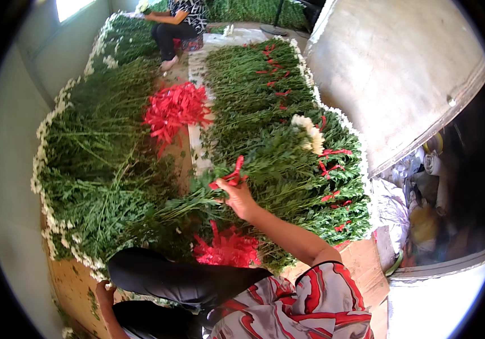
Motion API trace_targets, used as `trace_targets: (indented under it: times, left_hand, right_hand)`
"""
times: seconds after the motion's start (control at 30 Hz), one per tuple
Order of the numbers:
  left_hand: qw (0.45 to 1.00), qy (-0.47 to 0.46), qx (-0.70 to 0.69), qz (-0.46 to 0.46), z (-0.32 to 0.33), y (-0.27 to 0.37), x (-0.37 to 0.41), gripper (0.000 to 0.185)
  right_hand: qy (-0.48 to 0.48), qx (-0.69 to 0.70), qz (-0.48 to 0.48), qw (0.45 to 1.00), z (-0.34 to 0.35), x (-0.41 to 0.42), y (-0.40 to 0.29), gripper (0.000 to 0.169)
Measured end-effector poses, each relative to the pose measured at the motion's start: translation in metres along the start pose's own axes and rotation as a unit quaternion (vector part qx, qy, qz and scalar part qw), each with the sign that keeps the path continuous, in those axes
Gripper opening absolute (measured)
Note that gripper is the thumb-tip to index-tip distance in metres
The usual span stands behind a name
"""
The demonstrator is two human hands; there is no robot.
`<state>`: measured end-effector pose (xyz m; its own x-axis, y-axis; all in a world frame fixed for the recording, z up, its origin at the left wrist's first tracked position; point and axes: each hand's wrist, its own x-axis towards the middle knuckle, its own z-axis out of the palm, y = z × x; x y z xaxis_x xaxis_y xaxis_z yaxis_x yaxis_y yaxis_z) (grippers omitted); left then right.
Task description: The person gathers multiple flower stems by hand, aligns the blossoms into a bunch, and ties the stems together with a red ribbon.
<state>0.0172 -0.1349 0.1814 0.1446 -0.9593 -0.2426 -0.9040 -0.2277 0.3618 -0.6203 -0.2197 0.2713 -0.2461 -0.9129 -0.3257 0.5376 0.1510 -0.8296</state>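
My right hand (238, 198) grips a bunch of long leafy stems, with a red ribbon (236, 176) around it at my fingers. The bunch's creamy-white chrysanthemum heads (310, 133) point up and to the right, and its cut stems (179, 208) reach lower left. Beyond my knee, my left hand (106, 291) is low at the left, by the white flower heads (94, 262) edging the loose stems. Something small and white shows at its fingers; whether it is held is unclear. A pile of red ribbons (227, 248) lies beside my black-trousered leg (174, 277).
Loose green stems (94, 156) cover the left floor; ribbon-tied bunches (259, 84) line the right. Another red ribbon pile (179, 108) lies between. A co-worker (179, 25) sits at the far end. At right stand a pale panel (390, 72) and stored plastic bags (388, 207).
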Motion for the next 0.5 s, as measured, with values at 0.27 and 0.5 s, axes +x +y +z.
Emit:
trace_targets:
  times: [0.27, 0.5]
  left_hand:
    - [0.998, 0.044, 0.0, 0.037, -0.007, 0.03, 0.016, 0.037]
    - [0.985, 0.106, -0.085, -0.11, -0.022, 0.012, -0.023, 0.035]
  right_hand:
    - [0.111, -0.059, -0.134, 0.983, -0.139, 0.09, -0.176, 0.062]
    - [0.147, -0.34, 0.042, 0.928, -0.265, 0.126, -0.07, 0.052]
